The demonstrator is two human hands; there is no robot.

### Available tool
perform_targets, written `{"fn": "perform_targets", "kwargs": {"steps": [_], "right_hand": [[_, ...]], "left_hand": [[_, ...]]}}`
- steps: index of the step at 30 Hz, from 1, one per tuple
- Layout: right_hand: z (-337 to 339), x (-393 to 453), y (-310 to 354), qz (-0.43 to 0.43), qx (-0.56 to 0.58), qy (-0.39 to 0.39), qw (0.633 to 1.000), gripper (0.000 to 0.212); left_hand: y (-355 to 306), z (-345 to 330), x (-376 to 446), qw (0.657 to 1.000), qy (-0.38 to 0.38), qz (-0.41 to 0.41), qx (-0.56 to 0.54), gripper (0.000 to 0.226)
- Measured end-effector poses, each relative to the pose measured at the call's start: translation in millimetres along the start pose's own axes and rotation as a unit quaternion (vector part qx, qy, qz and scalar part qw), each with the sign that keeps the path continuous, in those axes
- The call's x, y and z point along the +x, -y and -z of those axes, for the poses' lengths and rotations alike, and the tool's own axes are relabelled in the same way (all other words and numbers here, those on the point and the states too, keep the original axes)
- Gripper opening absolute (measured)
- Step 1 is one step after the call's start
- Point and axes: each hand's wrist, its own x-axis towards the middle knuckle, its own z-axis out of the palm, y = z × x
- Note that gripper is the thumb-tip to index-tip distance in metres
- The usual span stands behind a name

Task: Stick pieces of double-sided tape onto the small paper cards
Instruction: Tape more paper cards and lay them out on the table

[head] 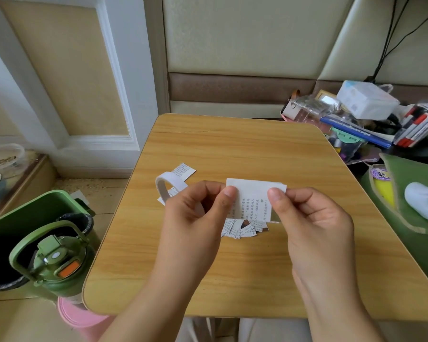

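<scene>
A small white paper card (253, 201) with printed text is held up above the wooden table (232, 149). My left hand (195, 213) pinches its left edge with thumb and fingers. My right hand (311, 218) pinches its right edge. Under the card, several small printed paper cards (242, 228) lie fanned out on the table. A curled strip of white double-sided tape (166, 186) sits to the left, resting over another printed card (183, 170). Whether any tape is stuck on the held card cannot be told.
A green bin with a black liner (15, 233) and a green bottle (57, 265) stand left of the table. A cluttered pile of boxes and pens (371, 114) lies at the right back. A green cushion (418, 198) borders the right edge.
</scene>
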Motion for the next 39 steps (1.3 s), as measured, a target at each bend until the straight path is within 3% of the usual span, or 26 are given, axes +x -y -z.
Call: {"fn": "perform_targets", "kwargs": {"steps": [10,19,26,39], "right_hand": [[5,4,-1,0.013,-0.038,-0.001,0.999,0.004],[8,14,-1,0.013,-0.07,0.016,0.997,0.008],[5,16,-6,-0.021,-0.02,0.01,1.0,0.007],[3,15,-5,0.004,-0.034,-0.006,0.999,0.017]], "left_hand": [[0,-1,4,1.0,-0.003,0.016,0.022,0.026],[2,0,19,0.996,0.04,0.063,-0.041,0.009],[8,-1,22,0.995,0.02,0.078,-0.06,0.013],[8,1,19,0.993,0.009,0.082,-0.086,0.01]]}}
